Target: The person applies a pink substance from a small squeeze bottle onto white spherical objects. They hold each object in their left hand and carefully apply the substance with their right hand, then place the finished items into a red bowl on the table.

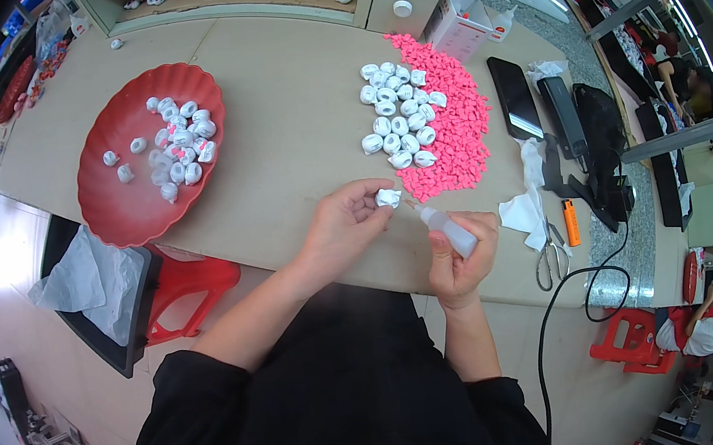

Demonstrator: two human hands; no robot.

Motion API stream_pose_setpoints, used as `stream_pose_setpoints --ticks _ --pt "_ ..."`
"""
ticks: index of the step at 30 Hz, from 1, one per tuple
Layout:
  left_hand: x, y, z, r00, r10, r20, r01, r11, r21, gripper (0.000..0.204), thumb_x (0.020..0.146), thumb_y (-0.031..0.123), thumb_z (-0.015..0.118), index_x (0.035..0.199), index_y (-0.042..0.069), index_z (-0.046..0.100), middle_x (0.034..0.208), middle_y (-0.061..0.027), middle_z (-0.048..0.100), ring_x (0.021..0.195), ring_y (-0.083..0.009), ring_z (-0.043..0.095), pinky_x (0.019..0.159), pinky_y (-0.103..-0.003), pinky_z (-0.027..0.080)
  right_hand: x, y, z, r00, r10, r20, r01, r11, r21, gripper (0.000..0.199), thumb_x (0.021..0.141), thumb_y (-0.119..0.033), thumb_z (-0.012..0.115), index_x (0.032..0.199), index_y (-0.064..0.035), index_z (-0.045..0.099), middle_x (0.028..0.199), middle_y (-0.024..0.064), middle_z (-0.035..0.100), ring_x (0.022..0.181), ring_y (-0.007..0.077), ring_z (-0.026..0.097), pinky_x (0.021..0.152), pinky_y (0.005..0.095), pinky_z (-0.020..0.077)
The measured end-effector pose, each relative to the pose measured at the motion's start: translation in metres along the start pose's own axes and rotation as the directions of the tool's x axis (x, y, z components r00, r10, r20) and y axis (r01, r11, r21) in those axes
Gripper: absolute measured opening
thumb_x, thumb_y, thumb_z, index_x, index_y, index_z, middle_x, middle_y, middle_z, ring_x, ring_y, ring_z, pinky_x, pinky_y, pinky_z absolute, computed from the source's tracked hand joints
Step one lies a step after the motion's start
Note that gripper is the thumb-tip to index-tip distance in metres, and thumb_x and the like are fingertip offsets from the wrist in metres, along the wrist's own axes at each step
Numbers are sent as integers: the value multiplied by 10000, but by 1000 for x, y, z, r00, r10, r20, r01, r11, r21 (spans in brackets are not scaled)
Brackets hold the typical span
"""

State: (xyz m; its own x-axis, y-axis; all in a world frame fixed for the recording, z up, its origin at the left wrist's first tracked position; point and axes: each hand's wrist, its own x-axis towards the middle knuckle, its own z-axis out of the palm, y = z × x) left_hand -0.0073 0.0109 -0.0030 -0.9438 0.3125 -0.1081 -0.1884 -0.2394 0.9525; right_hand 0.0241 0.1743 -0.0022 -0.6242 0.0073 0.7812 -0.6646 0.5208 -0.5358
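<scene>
left hand (341,224): from where I'm watching, fingers pinched on a small white piece (388,197), held just above the bench (284,79) edge
right hand (461,254): wrapped tight round a small squeeze bottle (450,232)
bottle axis: runs up-left, nozzle aimed at the piece, tip just short of it I think
nearer hand: left already has the piece, right sits just right and below it
further out: white pieces (397,118) heaped against pink bits (451,120) ahead; red tray (124,199) with more far left

small white moulded piece (388,197) pinched above table edge, translucent squeeze bottle (449,231) tilted, nozzle touching it
</scene>
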Motion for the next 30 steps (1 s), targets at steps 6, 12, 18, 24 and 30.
stream_pose_setpoints --ticks 6,12,18,24,30 --pt "0 -3 -1 1000 27 -4 -27 999 22 292 846 -23 529 1136 -39 499 925 -46 570 800 -57 552 716 -192 465 1 -1 -2 1000 18 16 -18 1000 -12 271 785 -81 641 976 7 469 826 125 529 701 214 478 610 291 402" --pt "0 -1 0 1000 26 5 -26 1000 4 290 845 -43 513 1135 -38 501 937 -43 558 808 -52 544 724 -187 458 2 -1 -1 995 95 -6 -95 993 68 259 799 -96 630 964 8 460 821 122 505 689 200 469 609 280 395" --pt "1 -4 -2 999 43 17 -44 999 22 289 845 -53 504 1134 -37 502 893 -27 542 794 -49 539 715 -184 452 2 -1 -1 996 87 2 -87 993 81 256 801 -91 628 966 6 459 821 120 497 690 194 470 610 277 395" --pt "0 -3 0 999 30 19 -31 999 40 294 845 -63 492 1138 -37 499 899 -35 537 834 -66 560 713 -186 451 0 -1 0 995 104 9 -104 989 107 266 798 -90 631 971 7 454 824 121 491 685 190 466 602 275 394" --pt "1 -2 -1 999 15 41 -16 999 30 295 847 -63 488 1141 -39 496 901 -40 537 846 -73 565 729 -189 456 2 -1 0 996 90 3 -90 992 87 263 802 -96 630 968 6 453 828 116 483 688 184 466 597 272 395"
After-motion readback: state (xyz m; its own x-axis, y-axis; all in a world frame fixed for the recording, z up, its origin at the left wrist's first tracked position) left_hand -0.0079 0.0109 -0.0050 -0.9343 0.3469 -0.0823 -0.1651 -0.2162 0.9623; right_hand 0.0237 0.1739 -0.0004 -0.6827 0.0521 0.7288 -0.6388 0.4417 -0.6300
